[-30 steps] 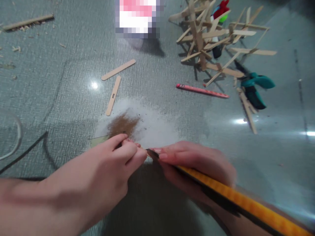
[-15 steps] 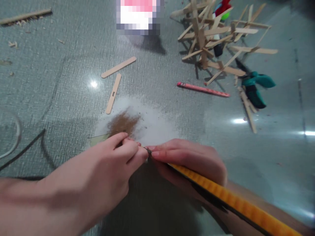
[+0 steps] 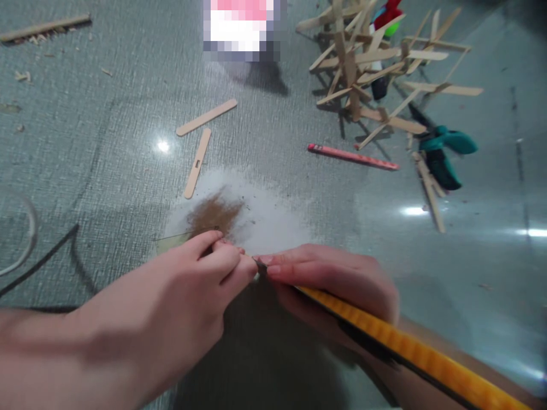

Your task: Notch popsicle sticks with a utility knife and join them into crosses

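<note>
My left hand [image 3: 194,296] is closed, its fingers pinched on a small thin piece that is mostly hidden under them. My right hand [image 3: 337,279] is closed round a yellow-handled utility knife [image 3: 410,353], whose dark blade tip [image 3: 258,265] touches the spot right beside my left fingertips. Both hands rest low on the grey-green textured mat [image 3: 106,159]. Just beyond my fingers lies a heap of brown sawdust [image 3: 213,213] on a pale worn patch [image 3: 265,219]. A thin clear strip [image 3: 171,242] pokes out from under my left hand.
Two loose wooden craft sticks [image 3: 197,162] [image 3: 206,117] lie beyond the sawdust. At the back right stands a structure of craft sticks [image 3: 367,62], with a pink pencil [image 3: 352,156] and teal-handled pliers [image 3: 444,156] near it. Another stick [image 3: 45,27] and chips lie far left.
The knife tip moved a little left toward my left fingertips and then barely back. My left hand has held still.
</note>
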Demonstrator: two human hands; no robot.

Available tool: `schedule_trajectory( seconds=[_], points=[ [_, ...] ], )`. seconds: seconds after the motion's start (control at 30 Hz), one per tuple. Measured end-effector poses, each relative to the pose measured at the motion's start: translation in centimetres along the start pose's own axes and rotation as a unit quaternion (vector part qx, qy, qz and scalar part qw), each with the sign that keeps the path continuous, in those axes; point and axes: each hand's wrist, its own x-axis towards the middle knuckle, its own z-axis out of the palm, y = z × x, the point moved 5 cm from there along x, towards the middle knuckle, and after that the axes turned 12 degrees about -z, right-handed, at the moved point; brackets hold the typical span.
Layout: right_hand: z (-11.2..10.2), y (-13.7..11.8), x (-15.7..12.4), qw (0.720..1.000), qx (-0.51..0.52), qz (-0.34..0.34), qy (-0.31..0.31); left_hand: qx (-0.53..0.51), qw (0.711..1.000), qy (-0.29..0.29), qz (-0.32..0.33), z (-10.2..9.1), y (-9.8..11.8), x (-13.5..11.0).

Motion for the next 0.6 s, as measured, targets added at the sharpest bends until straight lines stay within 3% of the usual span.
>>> schedule_trajectory(
  seconds=[0.37,0.6],
  points=[
    [0.33,0.16,-0.08,1.0,0.004,0.013,-0.003,0.015,1.0,-0.023,0.014,-0.02,0.15,0.04],
    [0.21,-0.12,0.12,1.0,-0.008,-0.008,-0.018,0.015,1.0,-0.002,0.004,0.04,0.04,0.11]
  ],
)
